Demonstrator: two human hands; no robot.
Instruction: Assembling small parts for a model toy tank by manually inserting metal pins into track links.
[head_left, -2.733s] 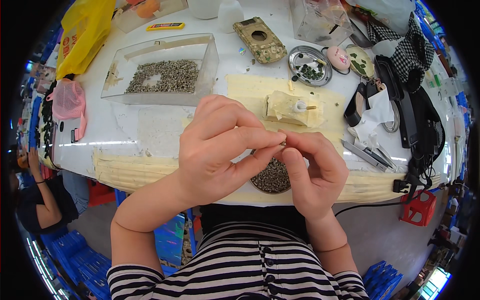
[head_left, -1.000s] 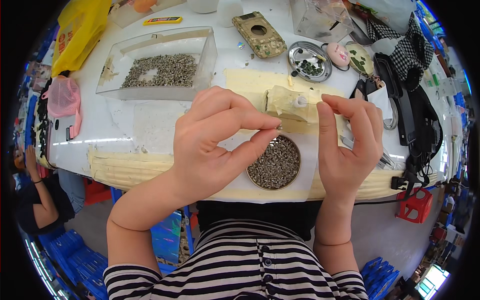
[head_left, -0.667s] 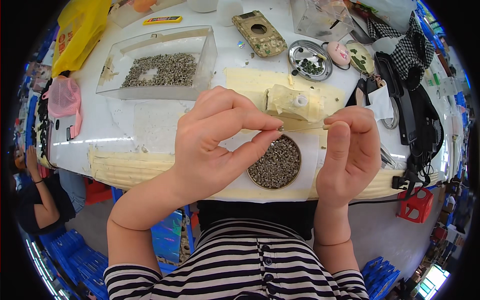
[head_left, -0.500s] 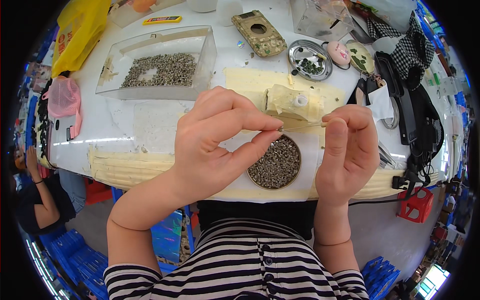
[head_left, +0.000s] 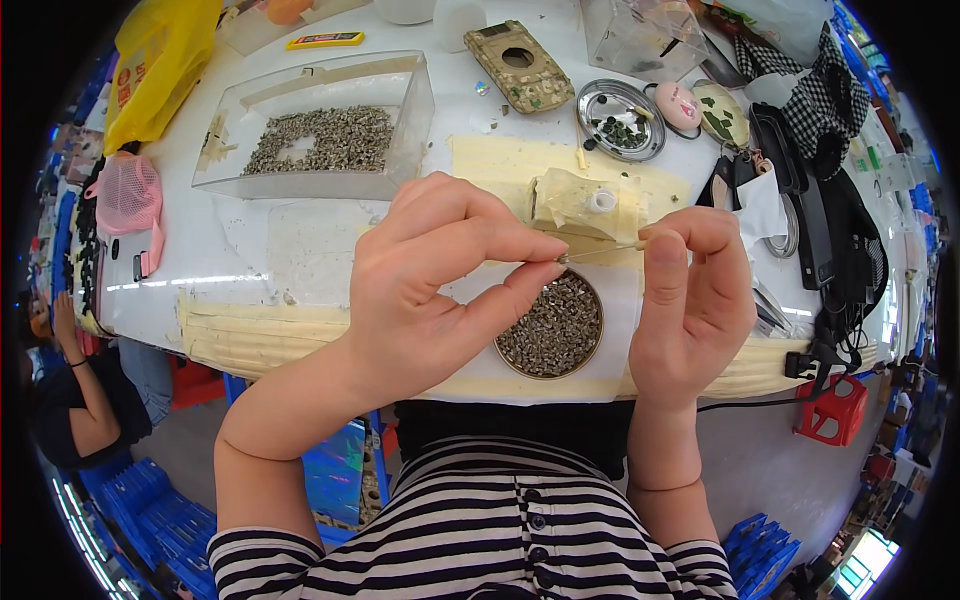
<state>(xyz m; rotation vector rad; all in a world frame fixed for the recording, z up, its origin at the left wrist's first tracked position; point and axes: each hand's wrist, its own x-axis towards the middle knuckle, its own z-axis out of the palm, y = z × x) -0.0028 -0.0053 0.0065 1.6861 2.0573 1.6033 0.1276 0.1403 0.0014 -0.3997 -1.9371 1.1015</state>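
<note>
Above a round tin [head_left: 601,330] of small metallic pieces [head_left: 550,330], my two hands face each other. My left hand [head_left: 425,275] is closed in a pinch on a tiny metallic piece [head_left: 563,258], mostly hidden by thumb and forefinger. Between thumb and forefinger my right hand [head_left: 697,300] grips a thin pale stick [head_left: 620,247], its fine tip pointing left at that piece. Whether tip and piece touch is too small to tell. Just behind the fingertips stands a block wrapped in cream tape [head_left: 570,205], with a short white tube [head_left: 601,202] on top.
A clear box [head_left: 330,180] of similar pieces stands at the back left. Behind the block lie a camouflage-patterned model part [head_left: 520,65] and a round metal dish [head_left: 655,145] of dark green bits. Black straps [head_left: 840,240] and tweezers lie right; a pink mesh bag [head_left: 128,190] left.
My right hand has shifted slightly left and up, bringing the stick a little nearer my left fingertips. The left hand stays almost where it was.
</note>
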